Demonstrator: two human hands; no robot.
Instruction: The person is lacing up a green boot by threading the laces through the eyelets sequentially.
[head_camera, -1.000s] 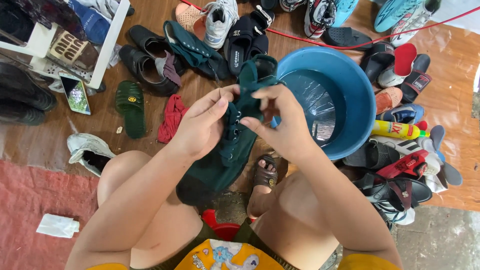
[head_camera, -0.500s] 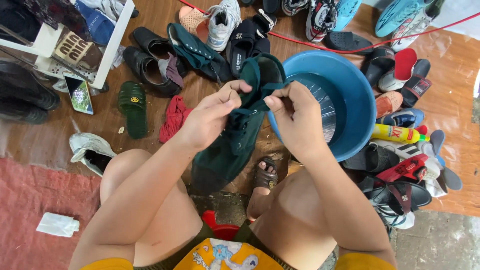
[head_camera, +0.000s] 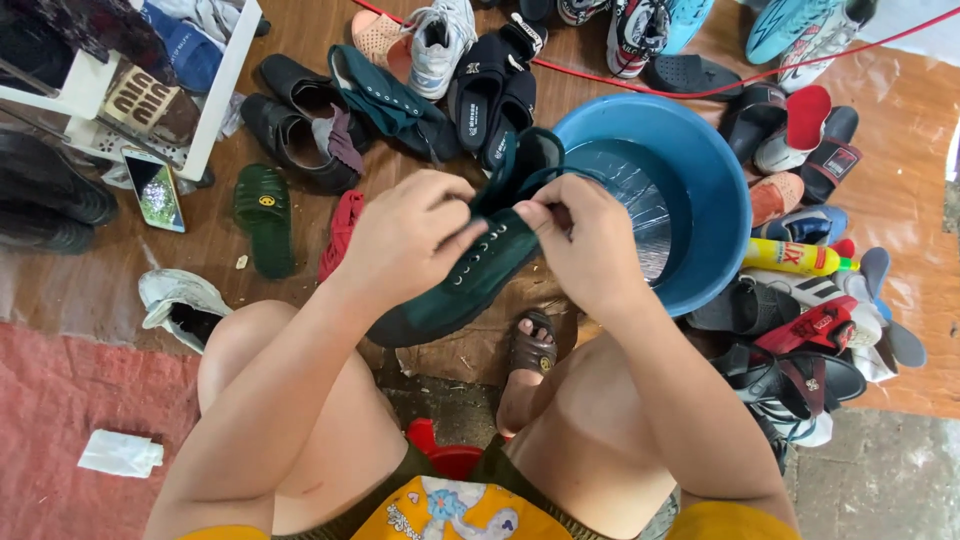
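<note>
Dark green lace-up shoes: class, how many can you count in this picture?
2. One dark green shoe is held in the left hand and right hand, beside the blue basin. Its mate lies on the floor beyond. Others may be hidden among the pile.

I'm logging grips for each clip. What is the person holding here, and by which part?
A dark green shoe, held by both hands at its laced upper: left hand and right hand pinch near the eyelets.
</note>
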